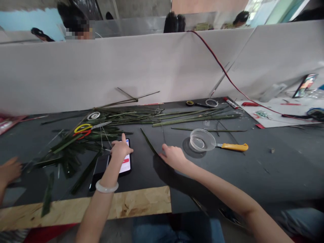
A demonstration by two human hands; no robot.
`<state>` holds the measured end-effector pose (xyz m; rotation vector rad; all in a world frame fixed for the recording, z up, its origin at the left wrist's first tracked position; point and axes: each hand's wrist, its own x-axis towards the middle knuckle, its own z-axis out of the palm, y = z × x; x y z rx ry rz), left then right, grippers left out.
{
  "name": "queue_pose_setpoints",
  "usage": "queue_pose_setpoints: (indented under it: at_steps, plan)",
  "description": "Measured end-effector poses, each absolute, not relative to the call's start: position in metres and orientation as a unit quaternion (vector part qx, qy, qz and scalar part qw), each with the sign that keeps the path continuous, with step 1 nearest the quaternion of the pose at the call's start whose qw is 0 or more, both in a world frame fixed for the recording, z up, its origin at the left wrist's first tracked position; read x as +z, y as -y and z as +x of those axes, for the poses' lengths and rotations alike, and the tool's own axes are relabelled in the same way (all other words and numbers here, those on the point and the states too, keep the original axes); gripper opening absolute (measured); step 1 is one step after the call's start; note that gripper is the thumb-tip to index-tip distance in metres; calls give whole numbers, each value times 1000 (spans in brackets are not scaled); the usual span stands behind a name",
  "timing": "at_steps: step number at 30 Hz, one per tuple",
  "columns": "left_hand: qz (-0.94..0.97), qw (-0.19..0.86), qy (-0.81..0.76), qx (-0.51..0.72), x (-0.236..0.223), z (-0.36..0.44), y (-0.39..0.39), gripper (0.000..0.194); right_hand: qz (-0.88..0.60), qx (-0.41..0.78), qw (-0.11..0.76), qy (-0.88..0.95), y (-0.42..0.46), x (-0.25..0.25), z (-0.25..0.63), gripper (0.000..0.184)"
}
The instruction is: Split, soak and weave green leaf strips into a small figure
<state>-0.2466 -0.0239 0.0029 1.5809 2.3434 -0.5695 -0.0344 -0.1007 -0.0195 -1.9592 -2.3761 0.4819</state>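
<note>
my left hand (pixel 121 148), fingers spread and holding nothing, is at the lit phone (pixel 126 162). my right hand (pixel 174 157) curls at the lower end of one green strip (pixel 149 141) on the table (pixel 144 177); whether it grips, i cannot tell. other strips (pixel 124 115) lie loose, seemingly not yet joined.

1. Shadow is cast under the right hand (pixel 174 157), left of the bowl (pixel 202 145).
2. Up right of the bowl, the window (pixel 253 6) is overexposed.
3. Far left of it, a co-worker's hand (pixel 10 170) is blurred.
</note>
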Motion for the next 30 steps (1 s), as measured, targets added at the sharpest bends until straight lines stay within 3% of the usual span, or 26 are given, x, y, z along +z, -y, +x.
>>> queue_pose_setpoints:
  at_steps: [4, 9, 15, 20, 30]
  plan:
    - [671, 77, -725, -135, 15, -212, 42, 68, -731, 86, 38, 676, 113, -8, 33, 25]
    - [735, 160, -646, -131, 3, -181, 33, 37, -879, 54, 16, 474, 118, -24, 122, 45]
    - [696, 250, -663, -117, -20, -180, 6, 28, -799, 333, 215, 452, 113, -57, 153, 37]
    - [669, 309, -669, -93, -22, -188, -5, 16, -732, 433, 320, 416, 107, -65, 139, 47]
    - [679, 469, -560, 63, 37, -218, 4, 14, -653, 520, 311, 454, 71, -55, 63, 49]
